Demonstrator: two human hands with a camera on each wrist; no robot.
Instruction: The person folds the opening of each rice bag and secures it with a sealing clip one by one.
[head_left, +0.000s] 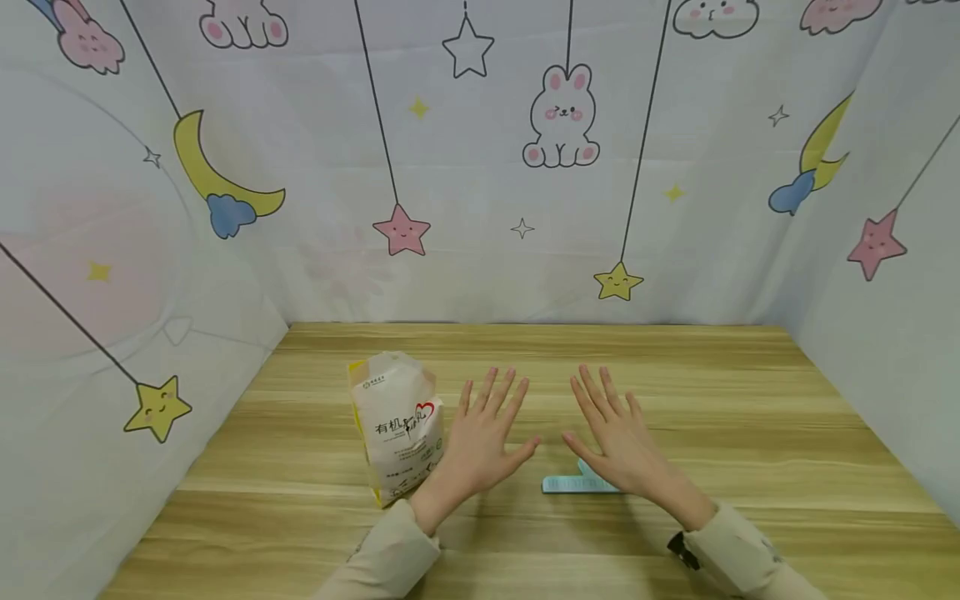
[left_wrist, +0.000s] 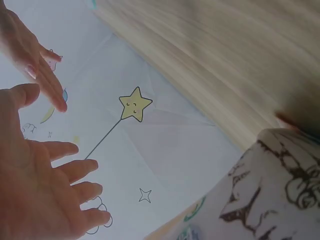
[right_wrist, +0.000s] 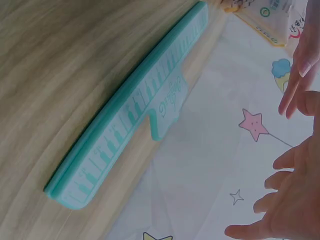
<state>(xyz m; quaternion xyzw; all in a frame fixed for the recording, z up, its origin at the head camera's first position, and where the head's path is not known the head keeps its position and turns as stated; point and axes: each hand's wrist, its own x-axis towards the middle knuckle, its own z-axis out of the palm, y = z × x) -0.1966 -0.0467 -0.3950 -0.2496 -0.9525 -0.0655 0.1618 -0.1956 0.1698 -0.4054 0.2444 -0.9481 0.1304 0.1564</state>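
Observation:
My left hand (head_left: 481,446) hovers with straight, spread fingers, its wrist beside the lower right side of a white and yellow food bag (head_left: 396,421). The bag stands upright, its top crumpled, with Chinese print and a red heart on the front. My right hand (head_left: 624,450) is likewise spread, palm facing down and forward. Below it lies a pale teal bag-sealing clip (head_left: 561,484), partly hidden by that hand in the head view. Closer up in the right wrist view, the long bar of the clip (right_wrist: 120,117) and its wide printed tab show. Neither hand holds anything.
A wood-grain table (head_left: 540,354) spreads under both hands. White curtains (head_left: 480,275) printed with stars, moons and rabbits close off the back and both sides. A dark band (head_left: 683,551) sits at the right sleeve cuff.

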